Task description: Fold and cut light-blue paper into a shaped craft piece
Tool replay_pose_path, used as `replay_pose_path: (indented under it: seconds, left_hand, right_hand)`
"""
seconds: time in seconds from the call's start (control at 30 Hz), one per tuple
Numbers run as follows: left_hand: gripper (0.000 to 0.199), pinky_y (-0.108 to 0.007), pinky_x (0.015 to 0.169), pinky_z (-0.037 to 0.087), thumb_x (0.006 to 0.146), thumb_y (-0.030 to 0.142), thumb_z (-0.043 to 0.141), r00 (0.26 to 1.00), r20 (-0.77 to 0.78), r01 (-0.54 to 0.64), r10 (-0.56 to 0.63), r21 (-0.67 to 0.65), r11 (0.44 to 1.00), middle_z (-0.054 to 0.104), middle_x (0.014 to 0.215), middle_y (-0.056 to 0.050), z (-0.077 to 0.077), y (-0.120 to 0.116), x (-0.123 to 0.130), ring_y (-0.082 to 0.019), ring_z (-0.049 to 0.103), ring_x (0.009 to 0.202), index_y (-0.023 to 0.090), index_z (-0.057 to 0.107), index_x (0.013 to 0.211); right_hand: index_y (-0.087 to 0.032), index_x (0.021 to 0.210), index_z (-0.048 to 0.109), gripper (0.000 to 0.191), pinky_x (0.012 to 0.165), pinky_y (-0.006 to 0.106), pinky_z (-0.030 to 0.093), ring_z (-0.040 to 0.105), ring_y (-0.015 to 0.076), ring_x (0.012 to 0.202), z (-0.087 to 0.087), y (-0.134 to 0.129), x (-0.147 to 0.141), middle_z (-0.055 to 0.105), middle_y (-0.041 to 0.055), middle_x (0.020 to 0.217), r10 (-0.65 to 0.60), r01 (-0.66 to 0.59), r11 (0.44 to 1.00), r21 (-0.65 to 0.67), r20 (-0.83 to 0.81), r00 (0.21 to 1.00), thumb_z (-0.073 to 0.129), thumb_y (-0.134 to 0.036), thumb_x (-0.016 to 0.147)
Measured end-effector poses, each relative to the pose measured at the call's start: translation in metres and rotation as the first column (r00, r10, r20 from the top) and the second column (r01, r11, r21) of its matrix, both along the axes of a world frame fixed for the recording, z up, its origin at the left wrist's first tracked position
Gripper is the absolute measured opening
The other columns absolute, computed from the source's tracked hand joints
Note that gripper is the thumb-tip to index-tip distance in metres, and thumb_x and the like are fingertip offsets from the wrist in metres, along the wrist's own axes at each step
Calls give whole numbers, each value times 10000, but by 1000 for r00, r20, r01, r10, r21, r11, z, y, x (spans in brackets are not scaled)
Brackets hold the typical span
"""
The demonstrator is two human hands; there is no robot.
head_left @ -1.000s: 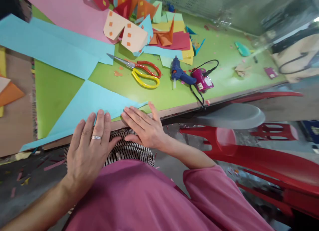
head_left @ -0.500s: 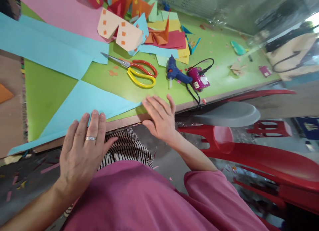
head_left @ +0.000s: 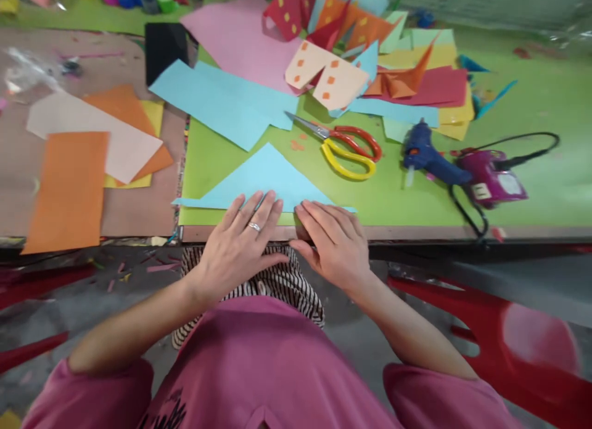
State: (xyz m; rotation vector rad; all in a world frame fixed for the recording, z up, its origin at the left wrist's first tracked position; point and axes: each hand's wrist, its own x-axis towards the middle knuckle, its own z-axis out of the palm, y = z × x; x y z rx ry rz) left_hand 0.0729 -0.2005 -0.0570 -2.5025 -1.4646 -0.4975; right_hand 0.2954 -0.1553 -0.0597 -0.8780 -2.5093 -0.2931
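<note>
Pale blue paper (head_left: 271,170), shaped as a triangle with its peak pointing to the far side, lies on the green table surface (head_left: 215,161) just in from the near edge. Narrow tips run out from its base to left and right. Both your hands are open and grip nothing: your left hand (head_left: 240,247) lays its straight fingers over the middle of the base, and your right hand (head_left: 335,244) sets its fingertips on the base just to the right, with a small gap between the two. Both thumbs hang off the near edge.

Watch that near strip — if one hand bears down harder than the other, the sheet could skew and any crease there would run crooked. A sideways rub could also crumple the thin tips, since neither has a finger on it. Pulling towards yourself could drag the base over the table's edge and bend it.

Beyond the peak lies a larger blue sheet (head_left: 222,99), close enough to catch if the triangle slides far. To the right, the scissors (head_left: 326,133) point their blades left, and the glue gun (head_left: 430,158) rests farther right — a careless sweep that way could knock either.
</note>
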Motion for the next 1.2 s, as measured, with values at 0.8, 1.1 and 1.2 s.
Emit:
replay_pose_path:
  seconds: [0.8,1.1,1.2]
  left_hand:
    - [318,-479,1092,509,1018,241,573,990,80,-115,117,-39,993,700,1356,-167,23,-20,-61,-292,686,1242,80,630,1286]
    - [470,-550,1211,366,1029,318,543,991,19,-128,130,-80,989,601,1476,-192,19,-28,-62,-321,613,1339,82,545,1436]
    - [722,-584,1246,282,994,514,574,993,-14,-115,115,-93,989,511,1547,-234,13,-32,-63,-366,528,1418,59,427,1535]
  right_hand:
    - [-102,1263,646,497,1025,363,492,681,249,1104,9,-3,-13,773,132,1187,-110,101,991,88,110,988,551,-523,1017]
    - [-94,1294,646,522,1056,355,469,652,247,1144,8,-4,-12,754,136,1223,-111,103,992,70,123,986,524,-525,1026]
    - [-139,1390,612,562,1070,360,457,626,250,1181,7,-5,-12,728,124,1273,-116,110,993,52,143,983,500,-553,1026]
